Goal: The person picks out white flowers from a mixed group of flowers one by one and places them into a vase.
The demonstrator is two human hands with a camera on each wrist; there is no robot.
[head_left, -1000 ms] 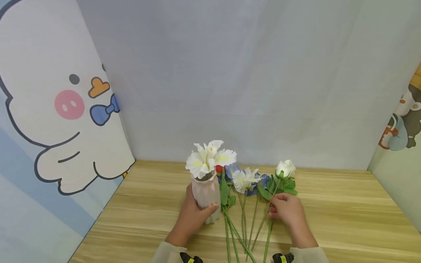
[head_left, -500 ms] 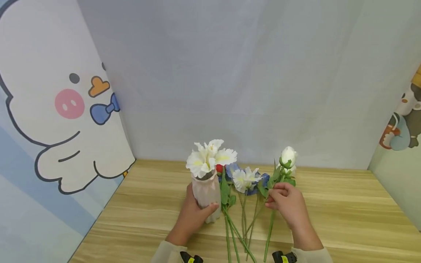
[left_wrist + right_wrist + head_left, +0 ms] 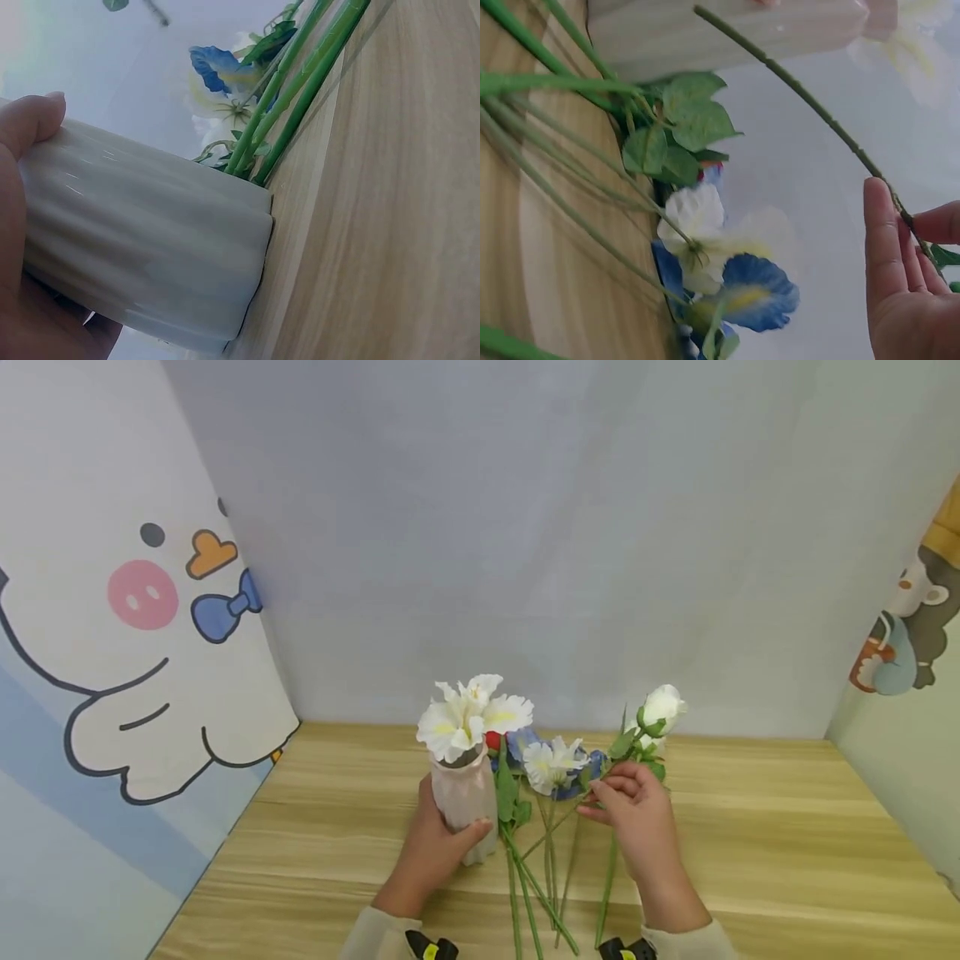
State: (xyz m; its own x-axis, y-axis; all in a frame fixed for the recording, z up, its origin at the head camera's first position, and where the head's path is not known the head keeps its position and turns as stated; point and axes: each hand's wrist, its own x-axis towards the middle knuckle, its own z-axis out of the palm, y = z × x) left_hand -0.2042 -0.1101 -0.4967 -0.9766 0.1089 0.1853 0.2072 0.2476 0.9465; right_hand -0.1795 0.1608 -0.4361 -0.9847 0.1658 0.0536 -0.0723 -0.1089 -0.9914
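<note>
My left hand [image 3: 442,847] grips a pale fluted vase [image 3: 467,797] round its side, thumb across the front. The vase stands on the table, and a white flower with yellow markings [image 3: 472,717] rises from its mouth. To the right, my right hand [image 3: 633,814] pinches the stem of a white rose [image 3: 663,708] between thumb and fingers. The bloom tilts up to the right. In the right wrist view the bare end of the rose stem [image 3: 795,84] points toward the vase, clear of the table.
Between the hands lie several flowers: a white one [image 3: 553,766], blue ones [image 3: 761,292], a red bloom [image 3: 494,741] partly hidden behind the vase, and another white one behind the held rose. Their green stems [image 3: 528,893] cross toward the front of the wooden table [image 3: 787,843]. A grey backdrop [image 3: 562,568] stands behind.
My right hand has lifted the white rose from among the lying flowers, and its stem has swung toward the vase. The left hand keeps its hold on the vase.
</note>
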